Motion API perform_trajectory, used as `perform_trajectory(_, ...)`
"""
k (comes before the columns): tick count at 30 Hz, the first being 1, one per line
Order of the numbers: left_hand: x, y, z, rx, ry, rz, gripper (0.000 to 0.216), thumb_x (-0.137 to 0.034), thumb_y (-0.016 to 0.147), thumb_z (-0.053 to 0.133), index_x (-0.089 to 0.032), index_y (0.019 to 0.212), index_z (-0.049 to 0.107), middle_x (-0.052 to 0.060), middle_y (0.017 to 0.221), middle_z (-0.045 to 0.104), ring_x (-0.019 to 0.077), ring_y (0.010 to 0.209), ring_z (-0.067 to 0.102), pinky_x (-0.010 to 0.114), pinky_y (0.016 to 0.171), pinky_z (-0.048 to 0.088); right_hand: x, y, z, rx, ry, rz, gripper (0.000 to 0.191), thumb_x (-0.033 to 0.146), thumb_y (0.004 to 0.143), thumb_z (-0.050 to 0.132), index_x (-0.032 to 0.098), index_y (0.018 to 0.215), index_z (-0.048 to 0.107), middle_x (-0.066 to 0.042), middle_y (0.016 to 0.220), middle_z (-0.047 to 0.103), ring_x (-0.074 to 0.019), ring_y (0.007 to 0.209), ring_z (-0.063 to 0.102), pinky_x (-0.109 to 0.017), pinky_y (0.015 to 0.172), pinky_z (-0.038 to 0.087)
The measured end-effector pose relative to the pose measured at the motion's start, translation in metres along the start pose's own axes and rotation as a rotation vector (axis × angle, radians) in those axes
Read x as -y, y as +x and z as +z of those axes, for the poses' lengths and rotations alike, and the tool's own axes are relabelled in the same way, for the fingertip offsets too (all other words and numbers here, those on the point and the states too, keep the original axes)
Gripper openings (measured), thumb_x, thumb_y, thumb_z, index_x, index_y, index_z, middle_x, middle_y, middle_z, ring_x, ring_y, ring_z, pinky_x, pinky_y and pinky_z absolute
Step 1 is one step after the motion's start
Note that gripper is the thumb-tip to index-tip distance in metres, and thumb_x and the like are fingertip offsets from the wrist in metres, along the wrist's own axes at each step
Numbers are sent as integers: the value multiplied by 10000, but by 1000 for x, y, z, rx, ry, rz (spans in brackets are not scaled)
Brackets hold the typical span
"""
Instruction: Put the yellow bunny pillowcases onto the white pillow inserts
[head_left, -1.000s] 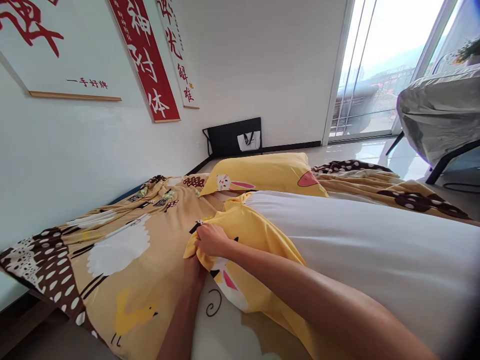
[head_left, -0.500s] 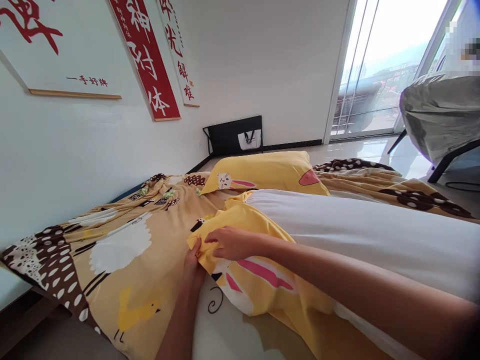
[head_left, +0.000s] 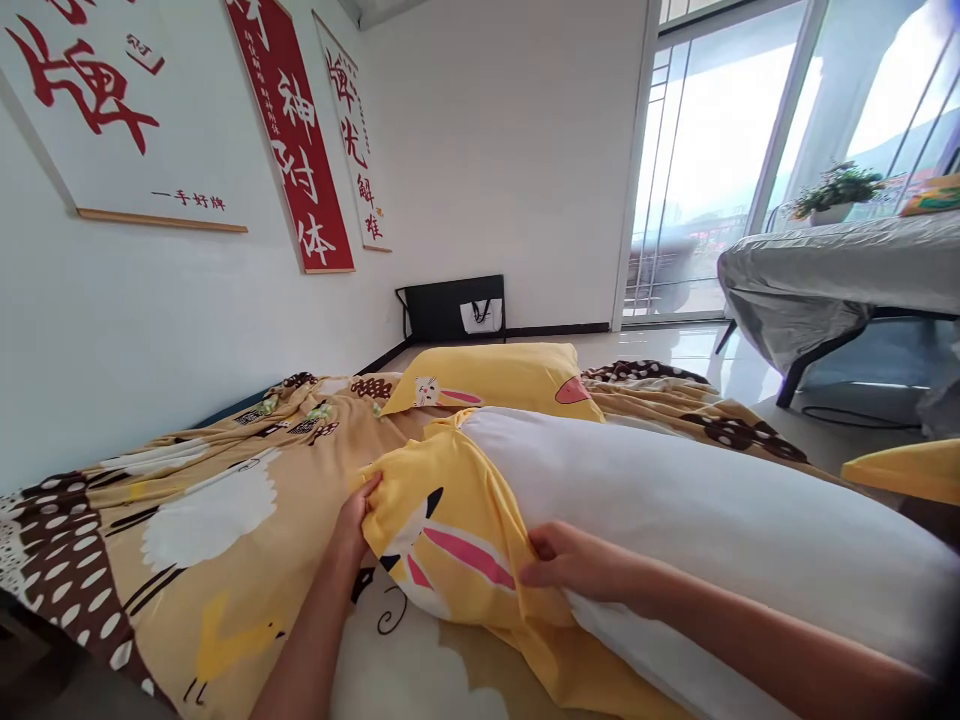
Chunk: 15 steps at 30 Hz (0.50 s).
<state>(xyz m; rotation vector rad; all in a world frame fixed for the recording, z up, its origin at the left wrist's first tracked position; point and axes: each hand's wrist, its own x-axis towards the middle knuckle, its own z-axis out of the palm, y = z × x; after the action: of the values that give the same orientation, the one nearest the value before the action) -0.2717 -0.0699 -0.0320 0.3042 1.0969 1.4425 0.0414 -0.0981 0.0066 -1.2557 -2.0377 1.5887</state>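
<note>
A yellow pillowcase (head_left: 442,500) with a rabbit print is partly over one end of a white pillow (head_left: 645,490), which lies across the bed. My left hand (head_left: 358,512) is closed on the pillowcase's far-left corner. At the case's open edge, my right hand (head_left: 566,560) pinches the yellow cloth beside the bare white pillow. Much of the pillow sticks out of the case toward the right. Behind it rests another yellow pillow (head_left: 495,370) with a rabbit face on it.
A tan blanket (head_left: 300,540) with sheep and chick prints covers the bed. Beyond stand a black panel (head_left: 442,310) with a white bag (head_left: 481,316) by the wall. At right is a table under a plastic cover (head_left: 840,260), with a potted plant (head_left: 836,195). Yellow cloth (head_left: 907,470) shows at far right.
My right hand has moved right, from near the pillowcase's corner to its open edge, and now grips it there. My left hand still holds the corner. The view has tilted up and turned right.
</note>
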Motion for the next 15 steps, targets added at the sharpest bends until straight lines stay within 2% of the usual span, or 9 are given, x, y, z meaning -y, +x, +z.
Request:
perform_trajectory(2,-24,0,14,-25,9,45,219,-222,883,532,-112,1052,618,76,711,715,211,618,702,316,612,593,10,-4,14,4,-70,8,163,261,602,659,161,730,649,22,727,622,-119,660,536,-196,505,357)
perform_trajectory(4,-49,3,25,-47,14,86,179,-200,904,492,-127,1004,621,46,665,697,179,578,687,281,583,582,19,-9,15,-49,-29,1,189,251,568,673,163,733,652,27,719,620,-129,663,547,-199,499,358)
perform_trajectory(8,-81,12,31,-99,31,129,190,-187,932,448,-125,1026,602,24,707,691,135,573,668,258,585,568,21,-28,-12,-43,353,-143,325,359,586,718,152,828,656,-10,791,666,-164,746,608,-236,641,451)
perform_trajectory(10,-81,17,26,-122,55,133,205,-232,934,474,-118,1056,592,29,744,695,130,590,665,275,604,569,18,-38,-30,-87,364,-122,347,392,581,740,143,804,646,-18,781,660,-148,722,593,-226,628,437)
perform_trajectory(13,-68,25,10,-141,118,128,214,-258,896,524,-120,1036,611,53,708,695,163,597,672,294,596,567,17,-48,-50,-198,164,-4,281,375,605,723,157,766,645,2,754,631,-106,665,536,-197,563,384)
perform_trajectory(15,-56,28,-3,-143,177,127,193,-239,854,549,-125,987,631,67,662,691,197,596,680,300,569,561,21,-51,-54,-209,55,14,213,352,637,680,165,732,638,17,718,598,-93,650,503,-190,560,374)
